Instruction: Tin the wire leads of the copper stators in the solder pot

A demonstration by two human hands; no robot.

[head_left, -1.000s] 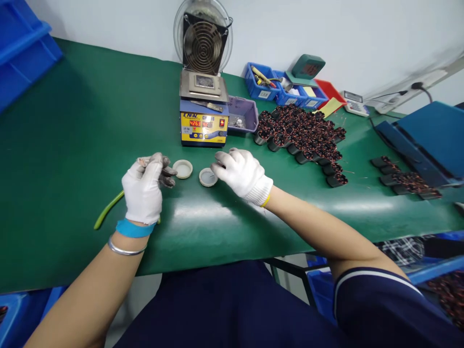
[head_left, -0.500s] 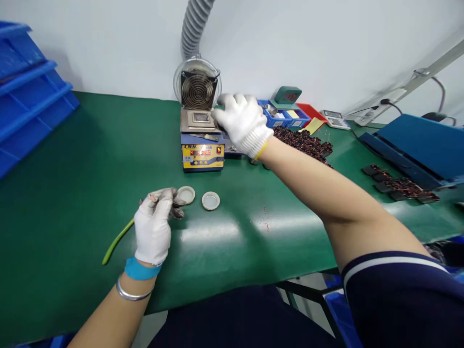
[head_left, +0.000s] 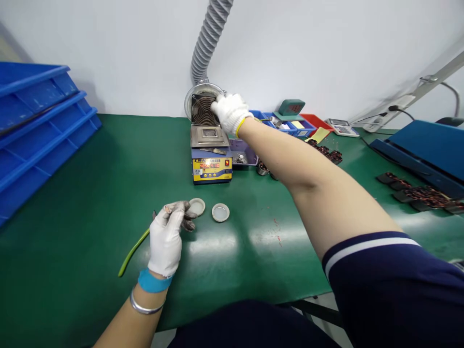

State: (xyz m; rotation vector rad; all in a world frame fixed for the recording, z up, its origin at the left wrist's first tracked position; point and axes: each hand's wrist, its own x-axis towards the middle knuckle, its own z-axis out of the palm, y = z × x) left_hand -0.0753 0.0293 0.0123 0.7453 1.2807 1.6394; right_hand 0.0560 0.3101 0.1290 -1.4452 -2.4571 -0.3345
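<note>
My right hand (head_left: 231, 112), in a white glove, is beside the right edge of the black fan (head_left: 203, 110) behind the solder pot (head_left: 212, 169). Its fingers are curled; what they grip, if anything, is hidden. My left hand (head_left: 169, 237), in a white glove with dark, stained fingertips, hovers close to a shallow whitish dish (head_left: 197, 206). Its thumb and fingers are pinched together, and I cannot make out anything between them. A second shallow dish (head_left: 221, 212) lies to the right. The green handle (head_left: 133, 252) of a tool extends from behind the left hand.
Stacked blue crates (head_left: 43, 130) stand at left. A grey duct hose (head_left: 211, 41) rises behind the fan. Right of the pot are a purple tray (head_left: 243, 152), blue bins (head_left: 286, 126) and copper-wound parts (head_left: 328, 151). A blue machine (head_left: 422, 152) sits at far right.
My right hand has risen from beside the pot's top to the fan's edge. My left hand keeps its pinch near the dish. The whole view has shifted, with things appearing lower and further right.
</note>
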